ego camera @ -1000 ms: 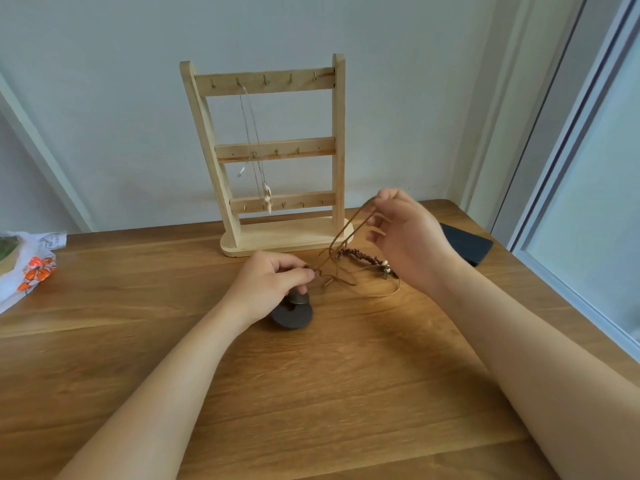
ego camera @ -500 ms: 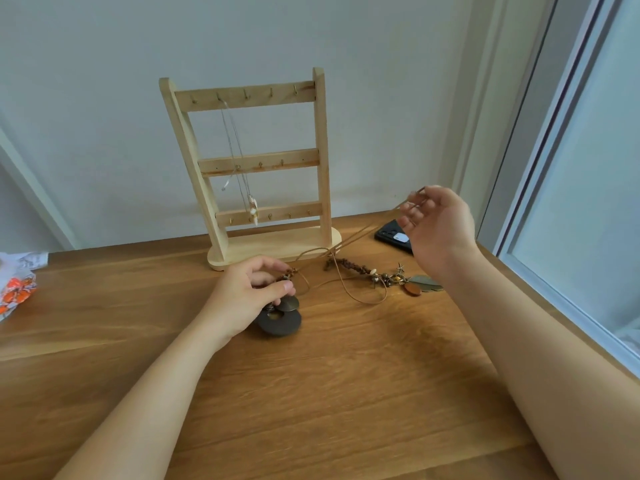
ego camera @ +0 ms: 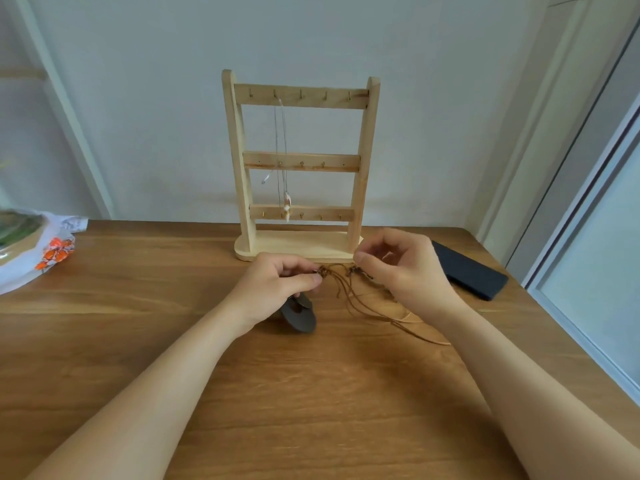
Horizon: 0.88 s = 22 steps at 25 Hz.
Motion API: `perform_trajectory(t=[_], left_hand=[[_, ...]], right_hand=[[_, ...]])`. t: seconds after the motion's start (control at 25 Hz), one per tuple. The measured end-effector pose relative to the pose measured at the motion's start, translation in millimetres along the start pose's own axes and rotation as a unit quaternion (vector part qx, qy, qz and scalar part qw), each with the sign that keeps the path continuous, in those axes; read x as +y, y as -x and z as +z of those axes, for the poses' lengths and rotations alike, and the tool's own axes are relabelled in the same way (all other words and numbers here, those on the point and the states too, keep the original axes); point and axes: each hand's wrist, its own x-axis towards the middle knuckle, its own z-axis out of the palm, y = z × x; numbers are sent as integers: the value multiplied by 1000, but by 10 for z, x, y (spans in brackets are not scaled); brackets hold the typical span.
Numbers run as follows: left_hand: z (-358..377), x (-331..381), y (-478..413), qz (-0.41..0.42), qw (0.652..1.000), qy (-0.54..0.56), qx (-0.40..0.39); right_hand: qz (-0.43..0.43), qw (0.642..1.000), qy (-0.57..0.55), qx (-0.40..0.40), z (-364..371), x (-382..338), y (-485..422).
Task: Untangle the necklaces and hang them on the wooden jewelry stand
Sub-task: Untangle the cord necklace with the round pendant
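Right hand (ego camera: 401, 271) back in close to left hand (ego camera: 280, 287), both pinching brown cords (ego camera: 325, 271) at knot, on table (ego camera: 311, 393) before stand (ego camera: 332, 162) (one thin necklace (ego camera: 287, 202) hangs there already). Pull failed, I judge; knot needs picking.

From my remote feed: a brown wooden table (ego camera: 311, 393) fills the lower frame, its far edge set against a pale wall (ego camera: 138, 116). A flat black phone (ego camera: 471, 271) lies at an angle near the table's right side, close to a window (ego camera: 595, 271) with a grey and white frame. At far left, a white plastic bag (ego camera: 31, 258) printed in orange rests on the tabletop, partly cut off.
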Motion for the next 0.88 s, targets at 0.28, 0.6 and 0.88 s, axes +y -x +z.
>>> perform_trajectory(t=[0.28, 0.6, 0.88], left_hand=[[66, 37, 47, 40, 999, -28, -24], [58, 58, 16, 5, 1000, -2, -26], [34, 57, 10, -7, 1000, 4, -8]], right_hand=[[-27, 993, 87, -72, 236, 106, 68], [18, 998, 18, -61, 245, 69, 64], [128, 981, -146, -12, 179, 70, 17]])
